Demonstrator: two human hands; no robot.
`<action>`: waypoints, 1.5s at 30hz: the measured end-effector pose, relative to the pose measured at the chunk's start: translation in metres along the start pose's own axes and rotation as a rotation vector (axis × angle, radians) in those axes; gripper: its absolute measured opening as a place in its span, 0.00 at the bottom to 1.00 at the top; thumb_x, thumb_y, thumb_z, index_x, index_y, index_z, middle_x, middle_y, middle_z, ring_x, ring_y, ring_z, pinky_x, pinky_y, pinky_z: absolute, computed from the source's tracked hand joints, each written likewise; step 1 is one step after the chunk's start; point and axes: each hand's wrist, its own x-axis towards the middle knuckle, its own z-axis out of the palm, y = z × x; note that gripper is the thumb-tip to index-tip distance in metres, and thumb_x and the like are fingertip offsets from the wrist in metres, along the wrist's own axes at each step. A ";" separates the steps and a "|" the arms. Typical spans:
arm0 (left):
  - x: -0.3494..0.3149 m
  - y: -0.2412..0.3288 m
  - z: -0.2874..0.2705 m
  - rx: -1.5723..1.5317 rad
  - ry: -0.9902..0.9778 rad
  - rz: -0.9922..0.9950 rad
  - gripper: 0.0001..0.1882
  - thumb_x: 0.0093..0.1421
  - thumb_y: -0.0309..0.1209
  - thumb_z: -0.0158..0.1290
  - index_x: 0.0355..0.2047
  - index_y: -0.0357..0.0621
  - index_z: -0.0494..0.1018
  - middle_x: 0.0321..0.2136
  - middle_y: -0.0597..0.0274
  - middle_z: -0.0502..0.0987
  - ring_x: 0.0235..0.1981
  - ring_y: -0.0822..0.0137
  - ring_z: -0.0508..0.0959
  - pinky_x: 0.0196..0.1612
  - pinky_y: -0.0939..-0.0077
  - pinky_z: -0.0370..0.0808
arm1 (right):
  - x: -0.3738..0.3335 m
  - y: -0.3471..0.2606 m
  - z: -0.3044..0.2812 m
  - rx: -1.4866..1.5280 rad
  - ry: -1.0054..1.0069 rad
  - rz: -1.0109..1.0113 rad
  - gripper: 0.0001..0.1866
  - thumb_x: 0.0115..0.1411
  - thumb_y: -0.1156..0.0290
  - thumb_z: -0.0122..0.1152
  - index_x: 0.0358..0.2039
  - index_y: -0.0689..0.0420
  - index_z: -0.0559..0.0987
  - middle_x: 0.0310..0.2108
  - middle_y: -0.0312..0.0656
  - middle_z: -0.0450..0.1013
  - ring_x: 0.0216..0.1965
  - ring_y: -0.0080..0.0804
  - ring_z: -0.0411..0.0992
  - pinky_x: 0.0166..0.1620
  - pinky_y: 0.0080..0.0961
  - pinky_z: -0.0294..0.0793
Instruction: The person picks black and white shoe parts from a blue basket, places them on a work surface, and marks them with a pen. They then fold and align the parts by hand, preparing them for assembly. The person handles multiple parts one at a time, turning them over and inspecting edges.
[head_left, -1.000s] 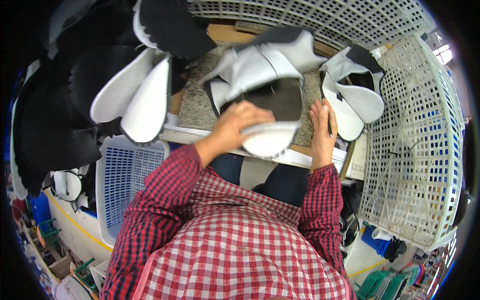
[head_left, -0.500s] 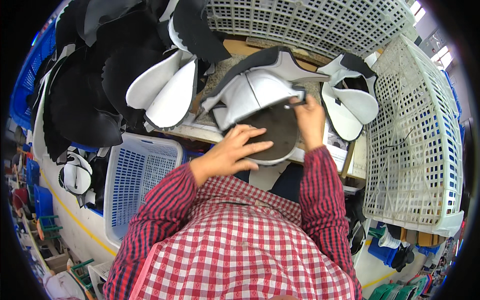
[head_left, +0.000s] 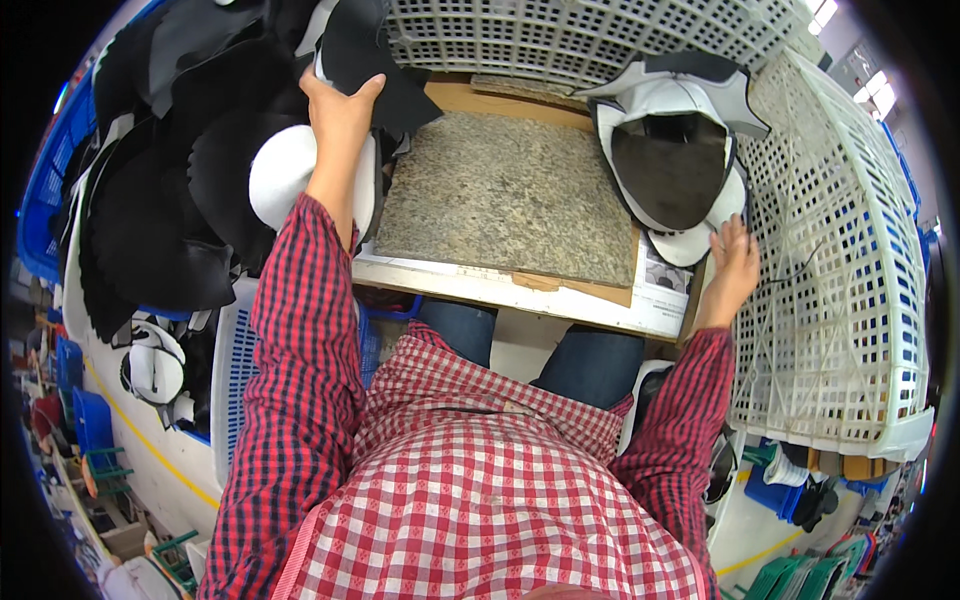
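Seated workplace seen from above. The tabletop, with its pale front edge, carries a brown board and, over it, 1 speckled stone slab whose face is bare. A printed sheet lies at the near right corner. Beyond, a pale floor bears a yellow line; green stools appear at lower right.

2 pale lattice crates border the work: the far crate along the back, the right crate closing off that side. A basket stands low at left, partly hidden by the sleeve. A heap of black pieces crowds the left side.

The black-and-white piece rests at the slab's right, overlapping a second, paler piece. The right hand is just beside them, fingers slightly spread; contact cannot be told. The left hand meets the lower edge of a black flap, thumb apart from the fingers; with some fingertips hidden, whether they pinch cannot be told. Its forearm partly covers a white rounded piece.
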 end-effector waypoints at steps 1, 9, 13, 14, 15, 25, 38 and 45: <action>0.005 -0.001 0.006 0.047 -0.080 -0.141 0.37 0.52 0.37 0.72 0.55 0.27 0.70 0.46 0.37 0.81 0.49 0.52 0.83 0.54 0.67 0.77 | -0.024 -0.001 -0.001 0.018 0.028 0.091 0.26 0.75 0.66 0.52 0.64 0.72 0.62 0.62 0.60 0.71 0.62 0.51 0.73 0.60 0.42 0.78; -0.006 0.107 0.019 -0.037 -0.289 0.640 0.15 0.60 0.33 0.65 0.42 0.35 0.80 0.34 0.55 0.86 0.32 0.60 0.85 0.39 0.66 0.81 | -0.100 -0.041 -0.021 0.338 -0.071 0.333 0.29 0.78 0.41 0.33 0.39 0.54 0.72 0.19 0.37 0.64 0.24 0.33 0.66 0.34 0.29 0.68; -0.101 0.095 0.069 0.496 -0.995 0.831 0.18 0.58 0.41 0.66 0.42 0.42 0.80 0.41 0.57 0.81 0.47 0.51 0.79 0.51 0.57 0.76 | -0.108 -0.046 0.034 0.246 -0.354 0.418 0.25 0.79 0.49 0.35 0.45 0.56 0.75 0.20 0.32 0.59 0.20 0.21 0.57 0.26 0.21 0.56; -0.119 0.080 0.078 0.535 -1.208 0.803 0.19 0.58 0.44 0.66 0.42 0.44 0.79 0.43 0.58 0.79 0.52 0.53 0.76 0.56 0.57 0.73 | -0.112 -0.045 0.047 0.122 -0.421 0.424 0.17 0.76 0.58 0.43 0.44 0.57 0.75 0.20 0.30 0.59 0.20 0.19 0.56 0.26 0.20 0.56; -0.130 0.062 0.081 0.368 -1.280 0.696 0.22 0.57 0.46 0.66 0.45 0.45 0.78 0.45 0.59 0.78 0.55 0.54 0.72 0.60 0.56 0.68 | -0.117 -0.042 0.060 0.121 -0.455 0.426 0.14 0.75 0.61 0.46 0.44 0.57 0.75 0.21 0.30 0.61 0.21 0.18 0.57 0.26 0.19 0.56; -0.161 -0.007 0.100 -0.061 -1.001 0.646 0.20 0.55 0.33 0.64 0.49 0.53 0.78 0.44 0.65 0.74 0.53 0.58 0.72 0.57 0.61 0.67 | -0.122 0.007 0.132 0.054 -0.562 0.415 0.09 0.67 0.69 0.68 0.35 0.57 0.77 0.26 0.30 0.73 0.28 0.13 0.67 0.32 0.14 0.65; -0.173 -0.009 0.114 0.041 -0.766 0.604 0.18 0.55 0.28 0.60 0.47 0.48 0.76 0.39 0.62 0.75 0.49 0.57 0.76 0.53 0.59 0.73 | -0.135 0.030 0.162 -0.346 -0.464 0.073 0.18 0.62 0.69 0.73 0.23 0.59 0.72 0.21 0.26 0.66 0.26 0.14 0.59 0.29 0.19 0.61; -0.176 -0.009 0.114 0.037 -0.737 0.614 0.19 0.53 0.26 0.61 0.47 0.49 0.77 0.39 0.62 0.75 0.48 0.57 0.76 0.52 0.59 0.74 | -0.134 0.038 0.160 -0.431 -0.561 0.001 0.17 0.60 0.68 0.72 0.23 0.59 0.72 0.18 0.36 0.70 0.22 0.23 0.65 0.29 0.27 0.67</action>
